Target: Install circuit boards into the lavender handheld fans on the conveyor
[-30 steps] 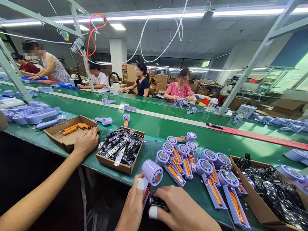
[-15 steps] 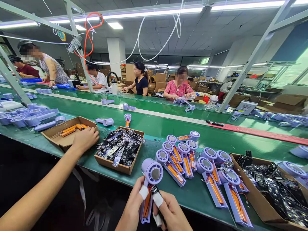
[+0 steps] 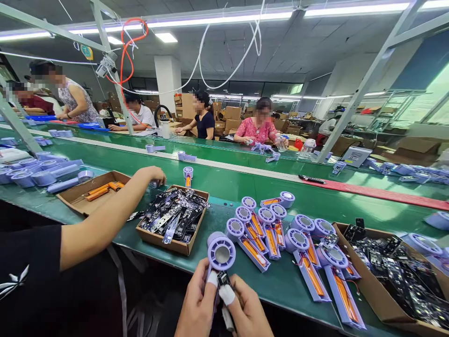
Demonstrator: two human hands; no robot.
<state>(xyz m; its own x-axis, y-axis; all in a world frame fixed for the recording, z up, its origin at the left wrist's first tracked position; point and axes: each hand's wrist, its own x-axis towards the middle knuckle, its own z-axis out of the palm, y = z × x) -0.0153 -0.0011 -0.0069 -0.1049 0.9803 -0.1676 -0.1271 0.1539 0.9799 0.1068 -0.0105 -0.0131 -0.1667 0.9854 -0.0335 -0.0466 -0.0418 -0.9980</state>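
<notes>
Logged from my station: left hand (image 3: 197, 299), closed around a lilac fan housing (image 3: 221, 253), held upright just off the bench's (image 3: 280, 292) near edge. Right hand (image 3: 247, 311), pinching a black circuit board (image 3: 224, 279) close against it. Holding both steady, board face in view, suits this work. Beyond: co-worker's hand (image 3: 153, 175), near a cardboard tray (image 3: 164, 245).

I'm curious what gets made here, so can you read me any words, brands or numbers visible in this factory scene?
Nothing here can be read for certain.
Small black circuit board in the right hand: print too small.
Black circuit boards in the nearby box: print too small.
Orange packs: markings too blurred.
Round yellow-green sign: too small.
White emblem on a neighbouring worker's black sleeve: a shape, no readable letters.
</notes>
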